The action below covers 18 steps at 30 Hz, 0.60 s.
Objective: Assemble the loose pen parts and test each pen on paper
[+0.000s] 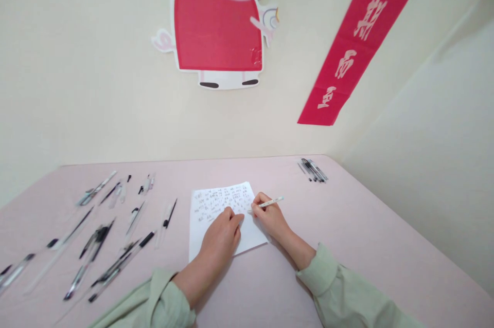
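Note:
My right hand [272, 220] is closed in a writing grip around a slim white pen [273, 202]. The pen's tip is at the right side of a white sheet of paper [204, 246], and its back end leans to the right. Several lines of dark handwriting cover the upper part of the sheet; they are too blurred to read. My left hand [222, 233] rests on the middle of the paper with its fingers curled in and nothing visible in them. It covers part of the sheet below the writing.
Several pens and pen parts [98, 240] lie scattered over the left of the pink tabletop [262, 292]. A bundle of pens [313, 170] lies at the back right. Behind the table, the wall carries a cartoon cutout [218, 35] and a red banner [343, 60].

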{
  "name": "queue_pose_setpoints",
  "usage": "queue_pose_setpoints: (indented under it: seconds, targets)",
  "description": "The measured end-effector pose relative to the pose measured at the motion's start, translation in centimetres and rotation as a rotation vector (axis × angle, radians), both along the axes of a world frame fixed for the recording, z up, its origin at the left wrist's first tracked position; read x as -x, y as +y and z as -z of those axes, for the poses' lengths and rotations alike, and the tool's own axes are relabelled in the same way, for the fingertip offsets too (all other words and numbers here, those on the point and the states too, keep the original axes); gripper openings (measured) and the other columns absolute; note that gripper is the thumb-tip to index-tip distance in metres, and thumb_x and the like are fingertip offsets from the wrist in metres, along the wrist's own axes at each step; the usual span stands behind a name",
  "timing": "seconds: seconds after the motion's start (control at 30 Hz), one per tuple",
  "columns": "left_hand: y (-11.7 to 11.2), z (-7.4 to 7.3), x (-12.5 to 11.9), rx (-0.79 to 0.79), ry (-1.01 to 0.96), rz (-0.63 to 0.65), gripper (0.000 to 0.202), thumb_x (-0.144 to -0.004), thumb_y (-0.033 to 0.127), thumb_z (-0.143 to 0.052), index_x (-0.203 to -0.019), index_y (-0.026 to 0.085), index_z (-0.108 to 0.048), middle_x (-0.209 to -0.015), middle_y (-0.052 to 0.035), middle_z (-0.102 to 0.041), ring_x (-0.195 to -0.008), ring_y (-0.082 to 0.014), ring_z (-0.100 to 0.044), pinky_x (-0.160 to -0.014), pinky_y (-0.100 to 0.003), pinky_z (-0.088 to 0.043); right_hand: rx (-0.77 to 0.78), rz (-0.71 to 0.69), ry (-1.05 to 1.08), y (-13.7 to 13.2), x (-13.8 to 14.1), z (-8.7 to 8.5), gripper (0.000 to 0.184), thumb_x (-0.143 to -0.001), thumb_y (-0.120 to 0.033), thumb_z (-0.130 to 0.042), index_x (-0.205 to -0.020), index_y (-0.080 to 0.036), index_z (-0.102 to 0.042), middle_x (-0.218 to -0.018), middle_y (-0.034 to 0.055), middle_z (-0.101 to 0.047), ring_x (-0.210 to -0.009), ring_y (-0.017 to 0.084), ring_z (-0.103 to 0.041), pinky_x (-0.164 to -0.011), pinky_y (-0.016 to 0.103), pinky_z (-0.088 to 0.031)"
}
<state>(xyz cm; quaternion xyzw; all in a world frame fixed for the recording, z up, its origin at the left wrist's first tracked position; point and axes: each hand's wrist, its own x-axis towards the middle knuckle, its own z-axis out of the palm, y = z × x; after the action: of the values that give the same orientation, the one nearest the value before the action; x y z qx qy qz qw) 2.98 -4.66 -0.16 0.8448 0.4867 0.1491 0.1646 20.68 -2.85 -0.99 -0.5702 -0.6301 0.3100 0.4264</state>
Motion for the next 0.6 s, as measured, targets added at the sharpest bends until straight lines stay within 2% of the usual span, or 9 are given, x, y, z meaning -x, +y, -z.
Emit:
queue_pose_setpoints:
  seconds: [0.43,0.6]
  targets:
    - [-0.02,0.14,-0.13,0.018,-0.01,0.001,0.033,-0.087,0.014,-0.039,-0.108,0.021,-0.063,-0.097,-0.0072,-0.055,-0.088,-0.0188,-0.056,-0.078,-0.03,-0.042,0.007,0.008,-0.091,-0.09,0.09,-0.07,0.012,-0.077,-0.022,-0.048,-0.066,-0.022,-0.047,-0.057,-0.0057,-0.047,-0.057,0.013,-0.045,-0.057,0.024,-0.033]
    - [-0.06,0.23,-0.08,0.003,-0.02,0.0,0.032,-0.088,0.015,-0.039,-0.108,0.022,-0.062,-0.097,-0.0066,-0.055,-0.087,-0.0185,-0.055,-0.077,-0.03,-0.042,0.011,0.023,-0.092,-0.14,0.19,-0.12,0.01,-0.077,-0.021,-0.05,-0.067,-0.022,-0.049,-0.058,-0.0054,-0.05,-0.058,0.013,-0.047,-0.057,0.024,-0.034]
